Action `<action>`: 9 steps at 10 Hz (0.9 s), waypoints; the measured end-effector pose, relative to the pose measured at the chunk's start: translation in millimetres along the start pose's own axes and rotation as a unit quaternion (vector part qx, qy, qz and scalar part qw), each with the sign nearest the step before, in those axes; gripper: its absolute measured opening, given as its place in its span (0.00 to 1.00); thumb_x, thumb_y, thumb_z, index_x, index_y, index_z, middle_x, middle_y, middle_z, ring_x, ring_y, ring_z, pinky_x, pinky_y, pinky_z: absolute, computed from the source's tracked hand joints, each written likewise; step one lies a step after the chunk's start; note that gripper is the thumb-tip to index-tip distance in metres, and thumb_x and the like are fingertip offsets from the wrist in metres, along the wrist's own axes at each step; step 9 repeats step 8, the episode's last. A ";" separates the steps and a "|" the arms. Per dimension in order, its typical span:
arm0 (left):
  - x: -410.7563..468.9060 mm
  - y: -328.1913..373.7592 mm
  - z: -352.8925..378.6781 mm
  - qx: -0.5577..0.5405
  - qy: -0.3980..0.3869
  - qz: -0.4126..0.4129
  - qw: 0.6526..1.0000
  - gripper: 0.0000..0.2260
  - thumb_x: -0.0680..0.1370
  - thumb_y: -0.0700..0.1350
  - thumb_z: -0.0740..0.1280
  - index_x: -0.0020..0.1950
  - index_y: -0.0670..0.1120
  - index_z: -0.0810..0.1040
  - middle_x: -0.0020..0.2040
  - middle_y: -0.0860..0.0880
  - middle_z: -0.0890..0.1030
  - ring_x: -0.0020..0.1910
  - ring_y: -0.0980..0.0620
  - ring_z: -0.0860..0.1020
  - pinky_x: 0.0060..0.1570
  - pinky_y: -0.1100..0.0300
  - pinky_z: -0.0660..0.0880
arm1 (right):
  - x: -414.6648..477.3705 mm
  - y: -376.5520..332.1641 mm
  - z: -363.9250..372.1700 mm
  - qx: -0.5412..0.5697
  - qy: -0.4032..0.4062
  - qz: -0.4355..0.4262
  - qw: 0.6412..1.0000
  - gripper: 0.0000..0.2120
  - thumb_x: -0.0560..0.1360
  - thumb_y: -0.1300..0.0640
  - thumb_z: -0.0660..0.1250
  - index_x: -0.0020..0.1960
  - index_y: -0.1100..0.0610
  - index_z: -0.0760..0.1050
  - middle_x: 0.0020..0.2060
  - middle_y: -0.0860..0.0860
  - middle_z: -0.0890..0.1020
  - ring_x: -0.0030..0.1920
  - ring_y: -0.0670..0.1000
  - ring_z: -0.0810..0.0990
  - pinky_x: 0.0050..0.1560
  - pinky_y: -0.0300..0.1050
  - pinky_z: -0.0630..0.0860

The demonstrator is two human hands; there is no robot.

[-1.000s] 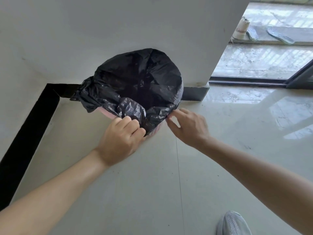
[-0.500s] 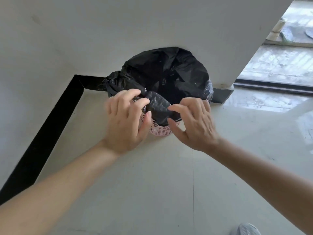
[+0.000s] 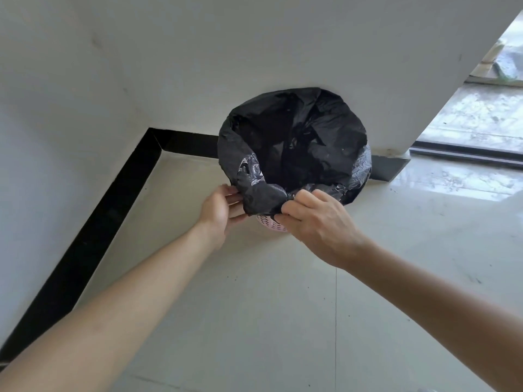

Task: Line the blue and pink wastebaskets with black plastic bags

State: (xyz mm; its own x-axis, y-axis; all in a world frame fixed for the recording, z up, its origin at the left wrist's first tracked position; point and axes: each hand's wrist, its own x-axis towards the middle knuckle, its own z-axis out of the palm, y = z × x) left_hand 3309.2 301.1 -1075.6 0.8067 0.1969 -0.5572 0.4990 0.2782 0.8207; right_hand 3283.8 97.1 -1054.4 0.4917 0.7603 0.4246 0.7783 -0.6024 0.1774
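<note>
A pink perforated wastebasket stands on the floor against the white wall. A black plastic bag lies inside it, its mouth folded out over the rim all round, so only a small patch of pink shows at the near side. My left hand touches the near left edge of the folded bag, fingers spread around it. My right hand pinches the bag's near edge just right of that. No blue wastebasket is in view.
White walls meet in a corner to the left, with a black skirting board along the floor. A glossy tiled floor spreads toward me. At the right, a sliding door track opens onto a balcony.
The loose bunch of bag at the left has been folded down over the rim. Both hands moved to the near edge and took hold of it. The view swung left.
</note>
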 end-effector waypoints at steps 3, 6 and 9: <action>4.5 51.9 18.0 0.166 0.211 0.197 0.943 0.32 0.73 0.65 0.63 0.69 0.46 0.69 0.58 0.50 0.77 0.56 0.49 0.77 0.44 0.63 0.69 | 26.2 28.6 -33.1 0.205 0.178 0.255 0.928 0.09 0.73 0.59 0.67 0.48 0.52 0.85 0.44 0.47 0.81 0.44 0.49 0.78 0.43 0.40 0.74; 20.8 47.4 23.7 0.231 0.013 0.220 0.948 0.32 0.73 0.31 0.58 0.73 0.49 0.52 0.68 0.43 0.68 0.62 0.45 0.72 0.56 0.55 0.72 | 10.3 97.8 -5.0 0.112 -0.175 0.429 0.879 0.28 0.75 0.56 0.60 0.75 0.52 0.67 0.77 0.56 0.63 0.77 0.58 0.51 0.74 0.57 0.51; 23.8 52.2 19.5 0.350 0.119 0.287 0.884 0.28 0.75 0.36 0.61 0.74 0.44 0.59 0.74 0.41 0.63 0.72 0.42 0.62 0.69 0.48 0.62 | 16.9 88.4 4.5 0.137 -0.082 0.444 0.882 0.26 0.72 0.64 0.58 0.68 0.51 0.75 0.68 0.51 0.75 0.73 0.56 0.58 0.70 0.52 0.53</action>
